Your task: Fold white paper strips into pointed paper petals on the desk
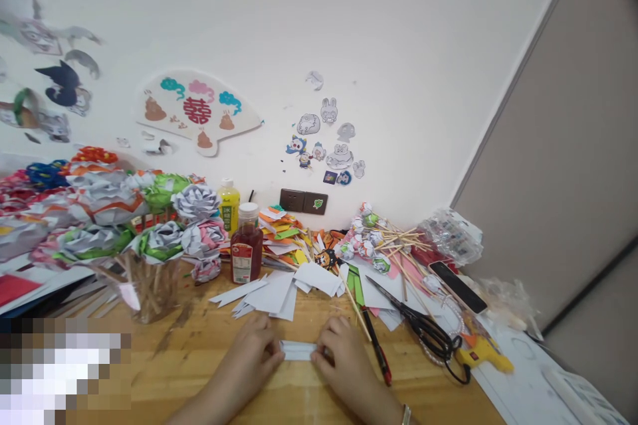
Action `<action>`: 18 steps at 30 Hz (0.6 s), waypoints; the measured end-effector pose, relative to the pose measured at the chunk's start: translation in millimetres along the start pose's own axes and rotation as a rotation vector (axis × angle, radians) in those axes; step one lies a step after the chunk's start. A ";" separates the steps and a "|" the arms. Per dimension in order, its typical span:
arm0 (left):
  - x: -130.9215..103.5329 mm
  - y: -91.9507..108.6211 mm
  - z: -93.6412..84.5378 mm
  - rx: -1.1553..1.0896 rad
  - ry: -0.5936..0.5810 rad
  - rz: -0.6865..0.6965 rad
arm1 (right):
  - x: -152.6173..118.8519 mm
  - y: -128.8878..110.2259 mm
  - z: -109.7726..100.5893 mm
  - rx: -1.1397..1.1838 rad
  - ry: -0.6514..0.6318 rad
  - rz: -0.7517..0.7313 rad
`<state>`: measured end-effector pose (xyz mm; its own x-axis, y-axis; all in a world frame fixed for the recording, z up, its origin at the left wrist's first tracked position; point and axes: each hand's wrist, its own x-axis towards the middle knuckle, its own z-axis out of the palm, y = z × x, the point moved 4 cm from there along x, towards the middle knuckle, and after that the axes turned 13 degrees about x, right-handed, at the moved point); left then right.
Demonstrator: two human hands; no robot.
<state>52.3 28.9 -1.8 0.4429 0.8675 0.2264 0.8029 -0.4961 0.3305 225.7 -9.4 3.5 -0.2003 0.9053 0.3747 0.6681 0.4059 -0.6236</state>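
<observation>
A small folded strip of white paper (298, 350) lies low over the wooden table between my hands. My left hand (256, 347) pinches its left end between thumb and fingers. At the right end, my right hand (340, 350) grips it the same way. Creases run along the strip's length. Just beyond my hands lies a spread of cut white paper pieces (279, 295). A black and red pen (381, 352) rests close to the right of my right hand, and black-handled scissors (428, 332) lie farther right.
Folded paper flowers (164, 239) on sticks crowd the left, some in a clear container (154, 289). A red bottle (246, 246) and a yellow bottle (229, 202) stand behind. Small paper flowers (366, 239), a phone (457, 287) and a yellow glue gun (483, 353) lie right.
</observation>
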 end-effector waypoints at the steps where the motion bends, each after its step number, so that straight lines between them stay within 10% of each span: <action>1: 0.6 -2.1 1.9 -0.005 -0.005 -0.019 | 0.3 -0.3 -0.3 0.003 0.004 0.006; 7: 2.8 -5.6 4.8 0.005 -0.007 -0.059 | -0.1 -2.1 0.1 -0.105 0.037 -0.056; 13: 2.8 -5.6 4.3 -0.004 -0.024 -0.084 | -6.7 -23.1 11.9 -0.351 -0.075 -0.513; 18: 2.3 -5.9 4.0 -0.005 -0.022 -0.064 | -3.7 -24.7 -4.0 -0.310 -0.114 -0.451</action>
<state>50.2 34.0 -6.9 0.3991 0.8981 0.1847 0.8281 -0.4395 0.3479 212.8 -23.3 20.3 -0.5800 0.6653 0.4700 0.6743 0.7159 -0.1812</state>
